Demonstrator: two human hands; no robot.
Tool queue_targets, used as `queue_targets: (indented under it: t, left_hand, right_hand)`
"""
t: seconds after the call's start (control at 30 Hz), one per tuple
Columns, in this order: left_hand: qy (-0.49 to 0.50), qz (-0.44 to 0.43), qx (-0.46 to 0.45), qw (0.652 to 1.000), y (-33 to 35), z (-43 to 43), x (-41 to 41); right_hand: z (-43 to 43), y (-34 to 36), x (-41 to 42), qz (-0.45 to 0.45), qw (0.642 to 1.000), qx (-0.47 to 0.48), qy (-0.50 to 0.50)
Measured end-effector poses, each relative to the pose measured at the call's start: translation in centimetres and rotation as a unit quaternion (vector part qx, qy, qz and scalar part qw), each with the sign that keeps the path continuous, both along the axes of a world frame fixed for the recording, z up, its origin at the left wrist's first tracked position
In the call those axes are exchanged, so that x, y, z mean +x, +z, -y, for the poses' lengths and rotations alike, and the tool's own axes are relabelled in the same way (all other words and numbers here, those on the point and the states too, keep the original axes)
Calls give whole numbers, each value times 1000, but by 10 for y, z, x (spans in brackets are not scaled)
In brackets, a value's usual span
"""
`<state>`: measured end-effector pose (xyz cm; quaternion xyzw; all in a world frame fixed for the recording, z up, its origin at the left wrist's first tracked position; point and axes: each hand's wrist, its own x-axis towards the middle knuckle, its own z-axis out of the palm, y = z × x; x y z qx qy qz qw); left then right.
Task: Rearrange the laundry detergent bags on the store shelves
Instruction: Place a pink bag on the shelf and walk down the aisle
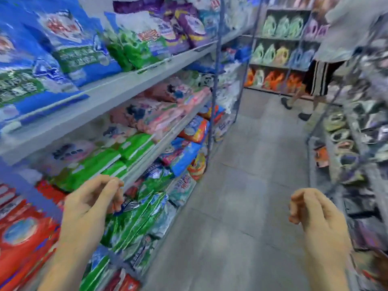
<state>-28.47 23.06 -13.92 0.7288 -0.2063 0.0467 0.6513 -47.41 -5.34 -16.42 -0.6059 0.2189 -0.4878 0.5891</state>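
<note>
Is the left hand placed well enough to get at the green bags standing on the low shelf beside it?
Probably yes. The left hand hangs right beside the green bags, with nothing between them, and it seems to hold nothing.

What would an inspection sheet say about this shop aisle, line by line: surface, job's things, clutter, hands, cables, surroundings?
Surface: grey shelves on the left, in tiers; grey tiled floor.
Job's things: blue bags on the top shelf, pink bags below them, green bags lower, red bags at the lower left.
Clutter: the lowest green bags lean crookedly and overlap.
Hands: left hand in front of the lower shelves, fingers loosely curled, holding nothing; right hand over the floor, loosely curled, holding nothing.
Cables: nothing seen.
Surroundings: another person at the aisle's far end; bottles on the end shelves; blurred goods on the right rack.
</note>
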Motion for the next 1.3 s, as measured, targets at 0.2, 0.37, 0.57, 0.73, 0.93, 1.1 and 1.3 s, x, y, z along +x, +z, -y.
queue_targets:
  t: [0.2,0.37,0.57,0.73,0.93,1.1,1.3]
  left_hand:
    - [-30,-19,-7,999,-5,146,26]
    - [-53,-38,8,998,-17,241,56]
    - [-54,-46,15,997,-29,328,115]
    - [-39,-58,-12,998,-33,414,191]
    - [-49,-31,-23,998,-12,520,291]
    - [-74,-30,-36,996,0,603,350]
    - [-46,-21,-28,998,-11,691,408]
  right_hand:
    - [124,19,8,-41,999,-17,-22]
    - [209,26,23,-80,997,-13,-19]
    - [304,7,69,-94,995,8,-31]
    - [392,1,138,-71,996,3,-44]
    - [493,5,236,-53,997,-5,-57]
    - [572,7,298,-45,997,4,-57]
    - [678,7,374,-48,999,-8,-17]
